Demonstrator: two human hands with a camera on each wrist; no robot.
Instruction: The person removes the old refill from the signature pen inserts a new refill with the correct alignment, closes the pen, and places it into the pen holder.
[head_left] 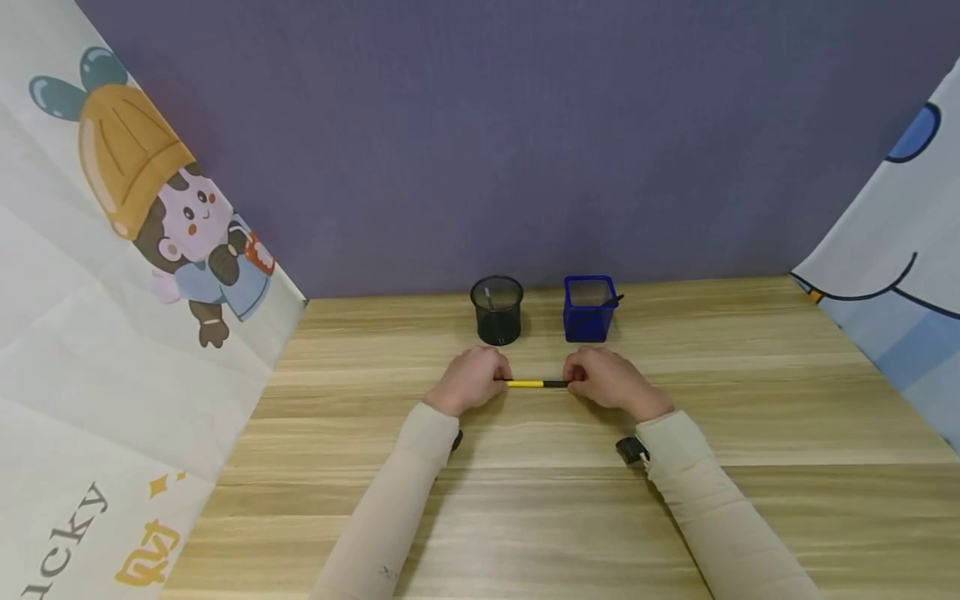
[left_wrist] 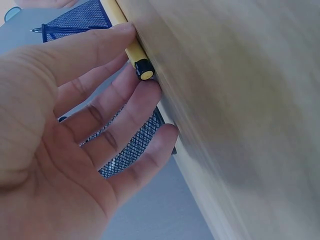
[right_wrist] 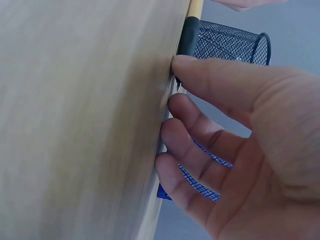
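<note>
A yellow ballpoint pen with a black grip lies level just at the tabletop, between my two hands. My left hand pinches its capped back end; the left wrist view shows the thumb on the yellow barrel close to the black end. At the other end my right hand pinches the black grip near the metal tip, which peeks out below the thumb. Behind the left hand stands a round black mesh pen holder with a pen inside. A square blue mesh holder stands behind the right hand.
A dark pen leans out over the blue holder's right rim. The wooden table ends at a purple-grey panel at the back. Printed white cloths hang at left and right.
</note>
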